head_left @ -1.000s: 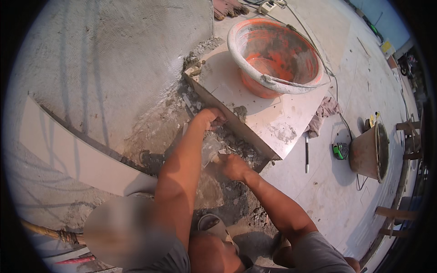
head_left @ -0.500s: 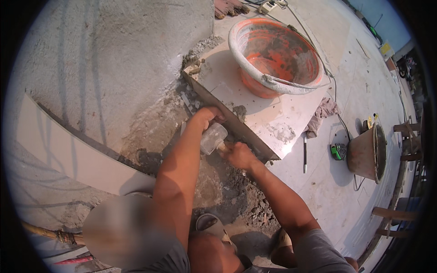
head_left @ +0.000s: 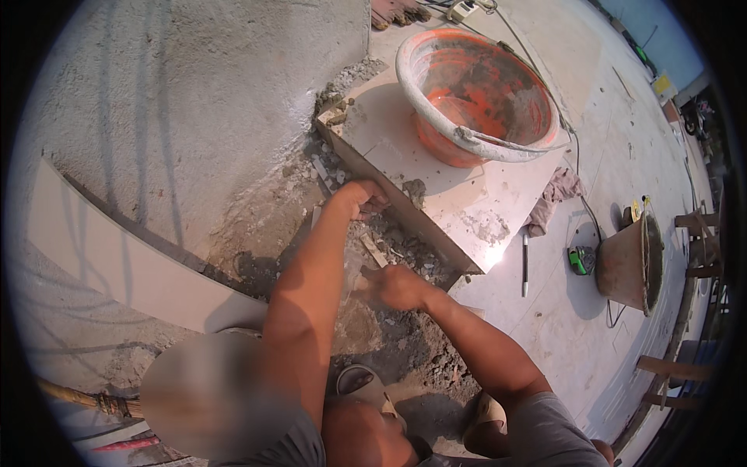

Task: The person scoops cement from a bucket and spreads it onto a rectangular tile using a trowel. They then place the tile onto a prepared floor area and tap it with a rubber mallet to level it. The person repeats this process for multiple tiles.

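My left hand (head_left: 366, 200) is curled beside the long edge of a pale slab (head_left: 381, 159), knuckles close to its side. Whatever its fingers hold, if anything, is hidden. My right hand (head_left: 405, 286) is closed around the handle of a mallet, lower and to the right over the dirt. The mallet's head (head_left: 354, 291) is a smeared pale shape left of that fist. A narrow light strip (head_left: 373, 251) lies among rubble (head_left: 401, 247) between the hands and the slab.
On the slab stands a mortar-stained orange bucket (head_left: 482, 101). To the right lie a rag (head_left: 557, 196), a marker pen (head_left: 525, 265), a green-and-black tape measure (head_left: 580, 260) and a tipped bucket (head_left: 627, 263). A rough wall (head_left: 226, 86) rises at left, above a curved pale strip (head_left: 148, 261).
My right hand has drawn the mallet away from my left hand, down toward me, baring the rubble and light strip. My left hand stays by the slab edge.
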Available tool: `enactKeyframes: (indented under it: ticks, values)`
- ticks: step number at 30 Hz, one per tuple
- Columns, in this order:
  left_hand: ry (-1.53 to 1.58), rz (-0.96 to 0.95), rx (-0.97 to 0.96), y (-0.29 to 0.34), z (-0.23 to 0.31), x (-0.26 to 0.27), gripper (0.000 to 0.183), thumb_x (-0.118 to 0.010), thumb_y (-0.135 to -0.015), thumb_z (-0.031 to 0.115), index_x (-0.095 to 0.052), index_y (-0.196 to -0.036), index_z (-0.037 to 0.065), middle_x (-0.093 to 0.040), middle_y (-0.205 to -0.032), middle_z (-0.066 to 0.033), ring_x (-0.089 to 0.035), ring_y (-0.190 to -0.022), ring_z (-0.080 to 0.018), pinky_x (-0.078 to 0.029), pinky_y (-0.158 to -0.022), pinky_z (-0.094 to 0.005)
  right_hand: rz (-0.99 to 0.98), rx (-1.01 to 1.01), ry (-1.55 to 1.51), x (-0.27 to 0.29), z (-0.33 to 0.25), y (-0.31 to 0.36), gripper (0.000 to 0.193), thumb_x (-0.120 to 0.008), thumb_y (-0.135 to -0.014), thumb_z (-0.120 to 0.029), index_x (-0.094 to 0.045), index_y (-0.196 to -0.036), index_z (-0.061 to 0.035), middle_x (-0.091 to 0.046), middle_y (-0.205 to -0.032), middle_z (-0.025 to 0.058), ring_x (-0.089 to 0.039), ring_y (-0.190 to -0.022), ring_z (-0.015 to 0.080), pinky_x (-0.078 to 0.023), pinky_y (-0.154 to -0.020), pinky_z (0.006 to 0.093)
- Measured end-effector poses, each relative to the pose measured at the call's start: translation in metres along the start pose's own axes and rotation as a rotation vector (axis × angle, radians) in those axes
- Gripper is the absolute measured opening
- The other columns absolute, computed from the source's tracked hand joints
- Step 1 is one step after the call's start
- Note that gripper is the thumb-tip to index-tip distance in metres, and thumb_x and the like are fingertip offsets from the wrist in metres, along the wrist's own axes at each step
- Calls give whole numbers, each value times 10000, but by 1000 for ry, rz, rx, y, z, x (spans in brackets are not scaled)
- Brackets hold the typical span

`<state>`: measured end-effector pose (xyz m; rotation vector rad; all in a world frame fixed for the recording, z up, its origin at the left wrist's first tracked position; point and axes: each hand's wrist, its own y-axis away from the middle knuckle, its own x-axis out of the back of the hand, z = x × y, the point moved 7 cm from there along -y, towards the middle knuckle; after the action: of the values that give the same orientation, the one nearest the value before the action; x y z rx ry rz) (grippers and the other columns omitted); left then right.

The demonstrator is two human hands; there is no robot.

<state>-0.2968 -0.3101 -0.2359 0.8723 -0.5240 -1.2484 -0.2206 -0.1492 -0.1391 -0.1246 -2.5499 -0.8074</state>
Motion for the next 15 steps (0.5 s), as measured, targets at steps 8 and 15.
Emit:
enactKeyframes:
  ticks: [8,15]
  values:
    - [30,86,-2,-1,0,-2,105,-667,-763,65,-679,-863,96,-689,-900,-36,-623,-858,-201,-440,-839,-397,145,-34,-33,-6,21,12,364,-648,-870,-273,-607,-1096,9,-658,-974,277,-627,-958,442,-494,-834,484]
    - [178,40,-95,-4,-17,-3,90,-665,-807,39,-678,-855,114,-673,-859,-19,-617,-806,-180,-463,-780,-352,-94,-103,99,-89,28,81,544,-540,-941,-391,-479,-1360,-49,-626,-1127,267,-621,-1007,432,-502,-866,484]
